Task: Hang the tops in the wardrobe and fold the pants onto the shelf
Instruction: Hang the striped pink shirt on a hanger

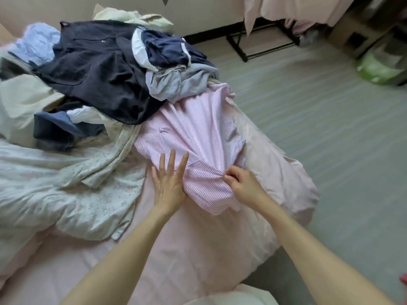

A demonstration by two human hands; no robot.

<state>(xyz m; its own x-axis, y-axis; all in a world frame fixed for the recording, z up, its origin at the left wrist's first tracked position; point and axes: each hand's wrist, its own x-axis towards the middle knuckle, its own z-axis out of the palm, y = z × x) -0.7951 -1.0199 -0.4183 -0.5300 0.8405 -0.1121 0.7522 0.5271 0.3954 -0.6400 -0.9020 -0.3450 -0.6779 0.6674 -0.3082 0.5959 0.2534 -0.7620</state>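
A pink-and-white striped garment lies spread on the pink bed sheet, its far end tucked under a heap of clothes. My left hand lies flat on the garment's near left edge, fingers straight and spread. My right hand pinches a fold of the striped cloth at its near right side. The heap holds a dark navy garment, a light grey-blue one, a navy-and-white one and a pale cream one.
A pale floral quilt is bunched on the bed's left side. The grey floor lies to the right of the bed. A black metal rack with pink cloth over it stands at the back, near a green bag.
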